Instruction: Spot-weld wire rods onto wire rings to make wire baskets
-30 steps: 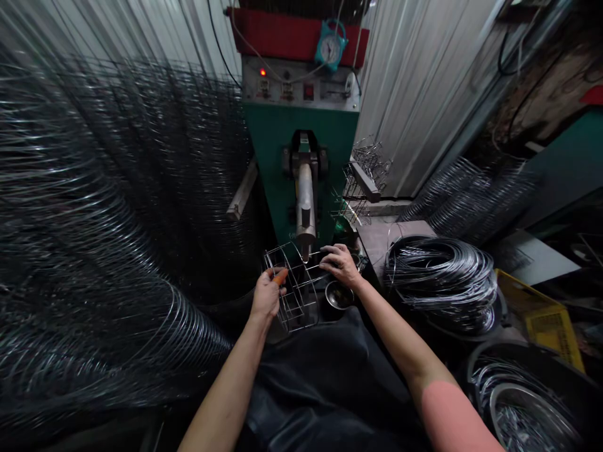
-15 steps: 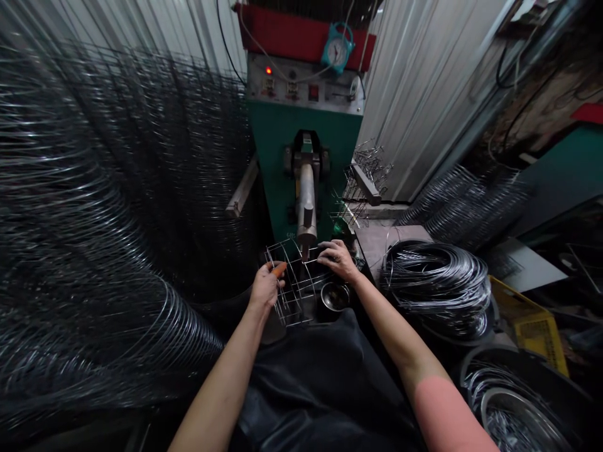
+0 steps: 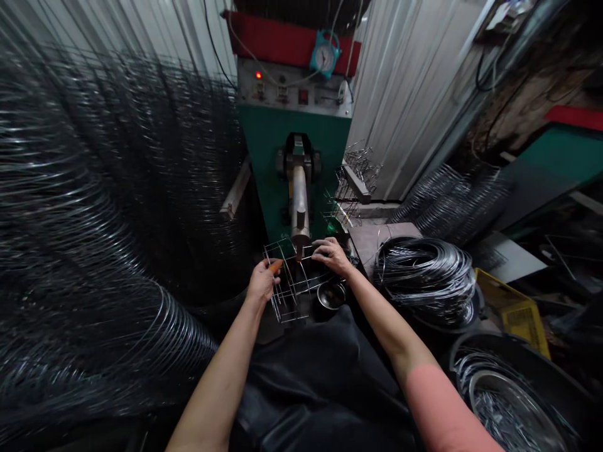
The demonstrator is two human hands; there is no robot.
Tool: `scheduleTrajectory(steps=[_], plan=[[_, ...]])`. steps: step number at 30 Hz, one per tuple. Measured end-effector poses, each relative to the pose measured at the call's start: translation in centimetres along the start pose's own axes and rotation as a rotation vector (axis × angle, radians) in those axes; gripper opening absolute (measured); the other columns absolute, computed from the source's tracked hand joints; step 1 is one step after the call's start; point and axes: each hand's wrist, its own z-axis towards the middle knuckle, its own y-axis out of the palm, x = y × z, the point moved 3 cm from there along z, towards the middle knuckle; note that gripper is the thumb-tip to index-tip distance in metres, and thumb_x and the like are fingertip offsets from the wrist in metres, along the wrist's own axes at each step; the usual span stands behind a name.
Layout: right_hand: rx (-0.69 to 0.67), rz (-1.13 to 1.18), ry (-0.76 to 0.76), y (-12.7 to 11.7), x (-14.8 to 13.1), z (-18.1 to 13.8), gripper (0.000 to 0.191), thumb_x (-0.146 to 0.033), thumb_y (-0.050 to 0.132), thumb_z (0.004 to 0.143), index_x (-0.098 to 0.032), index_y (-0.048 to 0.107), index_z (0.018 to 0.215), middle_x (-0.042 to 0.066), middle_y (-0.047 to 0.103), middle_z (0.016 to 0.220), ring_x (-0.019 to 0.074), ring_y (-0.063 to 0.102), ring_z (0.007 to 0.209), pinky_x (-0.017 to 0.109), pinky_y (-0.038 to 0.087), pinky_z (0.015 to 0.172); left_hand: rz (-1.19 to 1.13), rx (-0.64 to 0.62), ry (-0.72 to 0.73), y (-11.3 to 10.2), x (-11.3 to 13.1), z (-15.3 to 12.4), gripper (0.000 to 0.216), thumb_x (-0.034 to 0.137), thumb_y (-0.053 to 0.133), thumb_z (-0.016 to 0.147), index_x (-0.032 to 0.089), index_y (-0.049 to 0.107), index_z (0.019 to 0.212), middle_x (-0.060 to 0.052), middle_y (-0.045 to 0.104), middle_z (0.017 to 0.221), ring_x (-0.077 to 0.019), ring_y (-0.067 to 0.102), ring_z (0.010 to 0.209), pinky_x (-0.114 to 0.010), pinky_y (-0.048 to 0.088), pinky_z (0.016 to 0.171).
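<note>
My left hand (image 3: 262, 280) is closed on the left side of a wire rack (image 3: 288, 287), a small tilted frame of thin bright metal rods. An orange cover sits on its thumb. The rack's upper part lies under the tip of the spot welder's arm (image 3: 300, 210), where a small red glow shows. Right of that tip, my right hand (image 3: 331, 255) has its fingers pinched together at the end of a thin wire (image 3: 307, 252). How its fingertips grip the wire is hard to see. Below it stands a round metal bowl (image 3: 331, 294).
Tall stacks of wire rings (image 3: 94, 207) fill the left side. To the right are a coil of wire (image 3: 426, 270), a yellow crate (image 3: 521, 320) and a tub (image 3: 459, 351) holding a metal basin. A bar (image 3: 236, 188) juts from the green machine (image 3: 259, 147).
A red glow now shows at the welder's tip. The whole view has shifted slightly; both hands keep nearly the same places at the rack.
</note>
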Motion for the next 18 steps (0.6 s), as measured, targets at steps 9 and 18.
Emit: scheduleTrajectory(steps=[9,18], plan=[[0.133,0.222,0.064,-5.3,-3.7,-8.6,0.035,-0.034,0.054,0.082,-0.026,0.056,0.115,0.004,0.055,0.118,0.0189,0.046,0.11,0.038,0.036,0.097,-0.06,-0.087,-0.066,-7.6,-0.1,-8.1,0.033,0.022,0.075,0.053,0.013,0.055,0.078,-0.008,0.06,0.097,-0.0067,0.052,0.06,-0.012,0.034,0.039],[-0.293,-0.034,0.018,2.4,-2.8,-21.3,0.074,-0.027,0.063,0.067,-0.017,0.035,0.135,0.016,0.026,0.141,0.0307,0.021,0.13,0.048,0.026,0.102,-0.5,-0.191,-0.557,-13.7,-4.8,-14.7,0.021,0.019,0.034,0.087,0.015,0.054,0.094,-0.02,0.055,0.115,-0.0172,0.064,0.079,-0.014,0.04,0.04]])
